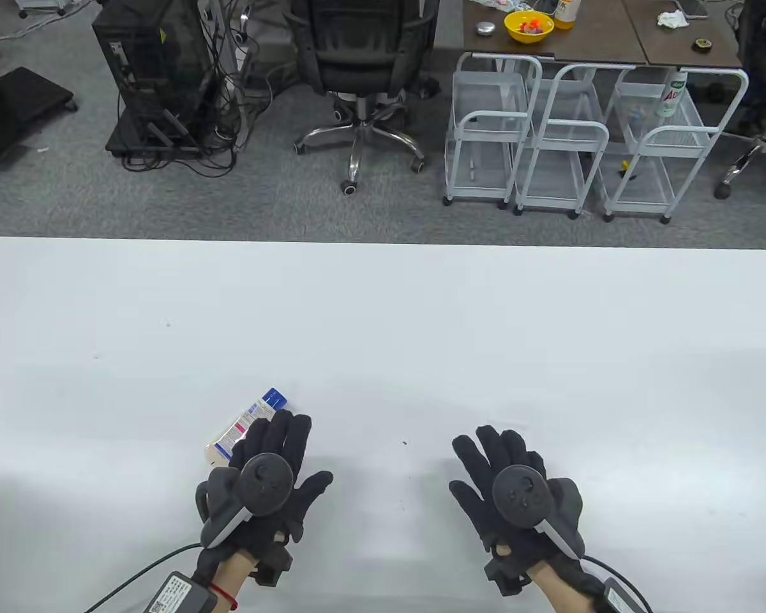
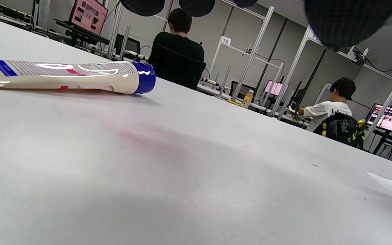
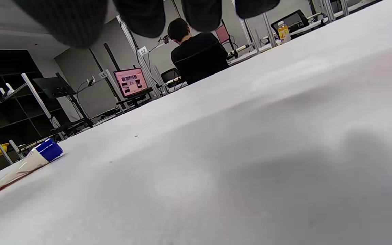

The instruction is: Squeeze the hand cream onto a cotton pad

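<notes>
The hand cream tube (image 1: 246, 428), cream-coloured with a blue cap, lies flat on the white table (image 1: 383, 319), cap pointing away. It also shows in the left wrist view (image 2: 66, 76) and the right wrist view (image 3: 26, 163), lying free. My left hand (image 1: 293, 447) is spread open, palm down, just right of the tube and holding nothing; its fingertips (image 2: 345, 20) hang above the table. My right hand (image 1: 491, 460) is spread open, palm down and empty, well right of the tube. A flat white patch (image 2: 386, 182) lies on the table; I cannot tell if it is the cotton pad.
The table's far edge (image 1: 383, 241) runs across the middle of the table view. Beyond it are an office chair (image 1: 364, 70), white wire carts (image 1: 549, 140) and a computer tower (image 1: 153, 70) on the floor. People sit at desks in the wrist views.
</notes>
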A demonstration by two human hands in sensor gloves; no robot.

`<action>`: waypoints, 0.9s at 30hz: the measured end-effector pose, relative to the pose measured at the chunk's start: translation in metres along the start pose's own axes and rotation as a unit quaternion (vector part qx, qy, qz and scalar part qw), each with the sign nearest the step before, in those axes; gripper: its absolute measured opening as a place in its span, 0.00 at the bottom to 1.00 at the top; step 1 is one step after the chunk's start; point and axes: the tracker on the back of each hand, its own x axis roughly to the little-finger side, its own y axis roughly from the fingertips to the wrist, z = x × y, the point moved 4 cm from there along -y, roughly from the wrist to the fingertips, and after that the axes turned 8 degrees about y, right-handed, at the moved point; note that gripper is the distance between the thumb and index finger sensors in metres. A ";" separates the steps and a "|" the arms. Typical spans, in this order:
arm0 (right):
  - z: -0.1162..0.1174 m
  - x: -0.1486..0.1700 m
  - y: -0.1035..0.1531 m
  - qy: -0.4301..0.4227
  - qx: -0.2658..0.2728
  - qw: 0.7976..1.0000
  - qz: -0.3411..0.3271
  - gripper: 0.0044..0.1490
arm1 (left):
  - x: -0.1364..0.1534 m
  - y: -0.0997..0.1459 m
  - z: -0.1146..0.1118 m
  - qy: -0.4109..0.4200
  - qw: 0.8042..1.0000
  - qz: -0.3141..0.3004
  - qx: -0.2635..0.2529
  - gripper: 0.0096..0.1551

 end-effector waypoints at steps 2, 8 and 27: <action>0.002 0.001 -0.001 -0.007 -0.006 1.000 0.003 0.43 | -0.001 0.000 -0.003 -0.002 1.000 -0.001 0.007 0.51; 0.002 0.000 0.000 -0.010 -0.005 1.000 0.003 0.43 | 0.000 -0.001 -0.001 -0.015 1.000 0.005 0.005 0.52; -0.002 0.007 -0.008 -0.025 0.008 1.000 0.017 0.43 | 0.065 -0.036 0.020 -0.019 0.990 0.138 0.025 0.56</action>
